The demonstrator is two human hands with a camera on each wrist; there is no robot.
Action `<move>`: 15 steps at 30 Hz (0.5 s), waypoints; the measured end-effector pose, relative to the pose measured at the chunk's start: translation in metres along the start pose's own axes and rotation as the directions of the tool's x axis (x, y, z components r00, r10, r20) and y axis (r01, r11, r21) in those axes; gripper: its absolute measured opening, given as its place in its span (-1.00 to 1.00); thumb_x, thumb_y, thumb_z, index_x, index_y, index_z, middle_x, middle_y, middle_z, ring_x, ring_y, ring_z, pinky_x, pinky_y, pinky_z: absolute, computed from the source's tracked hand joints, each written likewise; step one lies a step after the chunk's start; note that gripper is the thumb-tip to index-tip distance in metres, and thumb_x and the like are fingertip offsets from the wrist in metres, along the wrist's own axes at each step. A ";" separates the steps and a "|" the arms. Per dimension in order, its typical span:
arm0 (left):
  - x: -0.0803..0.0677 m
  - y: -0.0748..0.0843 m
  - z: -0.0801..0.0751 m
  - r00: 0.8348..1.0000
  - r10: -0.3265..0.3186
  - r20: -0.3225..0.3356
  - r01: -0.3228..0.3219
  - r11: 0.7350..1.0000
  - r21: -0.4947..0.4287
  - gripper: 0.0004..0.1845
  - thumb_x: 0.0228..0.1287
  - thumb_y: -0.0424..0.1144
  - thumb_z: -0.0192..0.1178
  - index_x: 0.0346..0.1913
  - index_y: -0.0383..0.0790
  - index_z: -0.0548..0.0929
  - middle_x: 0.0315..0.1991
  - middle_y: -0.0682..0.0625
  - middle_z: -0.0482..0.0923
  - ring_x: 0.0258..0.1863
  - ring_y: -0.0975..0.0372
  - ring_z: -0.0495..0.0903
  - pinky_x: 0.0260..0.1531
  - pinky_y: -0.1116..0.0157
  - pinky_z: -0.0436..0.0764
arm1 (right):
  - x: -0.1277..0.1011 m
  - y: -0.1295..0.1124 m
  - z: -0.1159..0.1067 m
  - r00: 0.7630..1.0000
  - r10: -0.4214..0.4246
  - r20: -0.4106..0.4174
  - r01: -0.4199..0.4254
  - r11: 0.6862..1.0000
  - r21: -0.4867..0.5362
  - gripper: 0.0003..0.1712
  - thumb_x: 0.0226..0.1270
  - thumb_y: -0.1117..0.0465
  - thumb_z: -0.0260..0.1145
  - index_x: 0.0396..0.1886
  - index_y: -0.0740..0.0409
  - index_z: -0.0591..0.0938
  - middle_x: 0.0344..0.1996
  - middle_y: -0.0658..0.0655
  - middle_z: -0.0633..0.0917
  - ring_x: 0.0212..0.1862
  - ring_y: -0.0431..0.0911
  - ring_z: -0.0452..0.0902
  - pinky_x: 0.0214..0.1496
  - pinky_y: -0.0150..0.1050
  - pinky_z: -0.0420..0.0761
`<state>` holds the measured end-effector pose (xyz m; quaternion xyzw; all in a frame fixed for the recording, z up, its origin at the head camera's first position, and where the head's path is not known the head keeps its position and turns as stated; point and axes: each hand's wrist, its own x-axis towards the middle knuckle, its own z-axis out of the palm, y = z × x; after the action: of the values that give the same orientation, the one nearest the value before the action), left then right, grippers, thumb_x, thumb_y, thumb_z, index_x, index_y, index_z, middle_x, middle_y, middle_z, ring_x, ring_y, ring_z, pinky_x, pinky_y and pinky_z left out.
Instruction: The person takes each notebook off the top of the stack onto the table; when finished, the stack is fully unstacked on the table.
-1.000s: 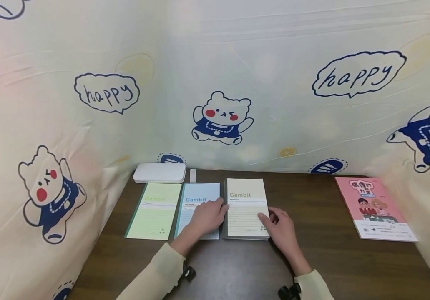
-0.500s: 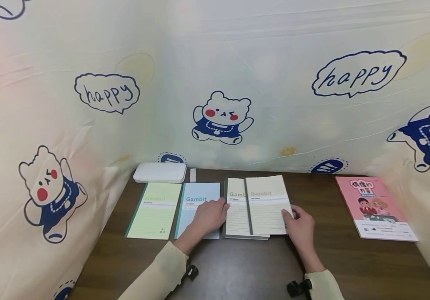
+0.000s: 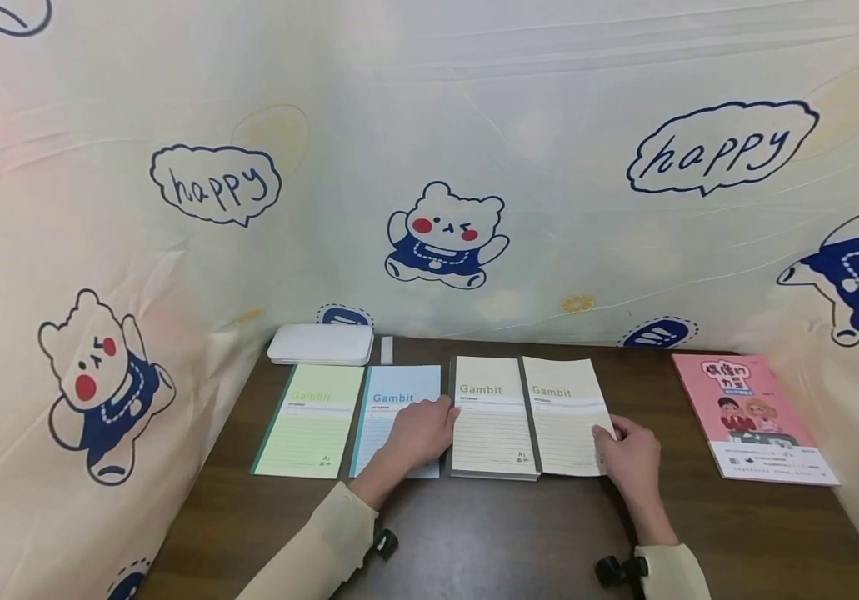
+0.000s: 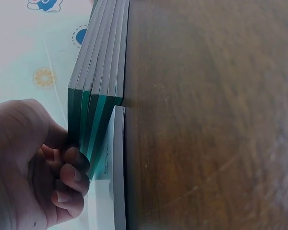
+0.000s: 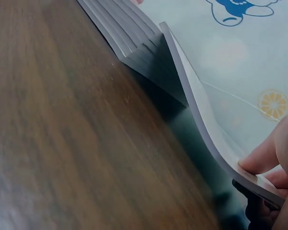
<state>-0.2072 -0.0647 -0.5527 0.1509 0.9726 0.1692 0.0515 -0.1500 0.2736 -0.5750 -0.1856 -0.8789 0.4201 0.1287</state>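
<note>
My right hand (image 3: 630, 457) pinches the right edge of a cream Gambit notebook (image 3: 560, 421), thumb on the cover and fingers below. In the right wrist view that notebook's edge (image 5: 194, 103) curves up toward the thumb. Its dark spine borders a stack of cream and grey-spined notebooks (image 3: 491, 433). At the stack's left side is my left hand (image 3: 417, 435), over the right part of a blue notebook (image 3: 377, 421). The left wrist view has its bent fingers (image 4: 74, 175) resting against the dark and green spines (image 4: 89, 115), not wrapped round the stack.
Left of the blue notebook lies a green one (image 3: 309, 425). Behind them are a white case (image 3: 320, 343) and a small white block (image 3: 387, 350). A pink book (image 3: 751, 417) lies at the right of the brown table (image 3: 474, 533). Printed cloth (image 3: 564, 208) encloses the table.
My right hand has drawn the top cream notebook rightward off the stack and lowered it beside it, uncovering another cream notebook. My left hand stays at the stack's left side.
</note>
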 end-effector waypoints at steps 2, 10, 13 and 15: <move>0.000 -0.001 0.000 1.000 0.000 -0.001 0.000 1.000 -0.001 -0.61 0.79 0.01 0.01 -0.07 -0.20 0.69 -0.58 0.08 0.46 -0.62 0.21 0.47 -0.57 0.24 0.39 | -0.001 0.000 -0.002 1.000 0.003 -0.009 -0.003 1.000 -0.019 -0.66 0.48 0.23 0.42 0.08 0.41 0.81 -0.34 0.29 0.78 -0.27 0.11 0.58 -0.24 -0.15 0.45; -0.001 -0.001 0.000 1.000 0.004 0.001 -0.004 1.000 -0.013 -0.62 0.79 0.01 0.00 -0.06 -0.19 0.69 -0.56 0.08 0.47 -0.60 0.21 0.47 -0.55 0.24 0.41 | -0.001 0.002 -0.007 1.000 -0.004 -0.024 0.003 0.998 -0.067 -0.64 0.44 0.26 0.43 0.05 0.49 0.79 -0.34 0.35 0.77 -0.27 0.17 0.58 -0.26 -0.09 0.42; -0.002 -0.001 0.000 1.000 0.000 0.004 0.000 1.000 -0.029 -0.62 0.79 0.01 0.02 -0.05 -0.21 0.69 -0.56 0.08 0.48 -0.60 0.20 0.48 -0.54 0.24 0.42 | -0.001 0.004 -0.008 1.000 -0.021 -0.012 0.020 0.997 -0.071 -0.62 0.44 0.24 0.47 0.06 0.49 0.79 -0.41 0.28 0.74 -0.32 0.11 0.54 -0.30 -0.13 0.38; -0.002 -0.001 0.000 1.000 -0.005 0.005 0.006 0.999 -0.032 -0.61 0.79 0.02 0.02 -0.03 -0.21 0.70 -0.56 0.08 0.48 -0.59 0.21 0.48 -0.54 0.24 0.42 | 0.000 0.007 -0.008 0.999 -0.038 0.004 0.038 0.997 -0.073 -0.57 0.43 0.25 0.49 0.15 0.46 0.76 -0.46 0.22 0.67 -0.37 0.05 0.49 -0.34 -0.17 0.34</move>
<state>-0.2052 -0.0662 -0.5530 0.1478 0.9701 0.1840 0.0570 -0.1457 0.2832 -0.5750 -0.1729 -0.8972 0.3853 0.1289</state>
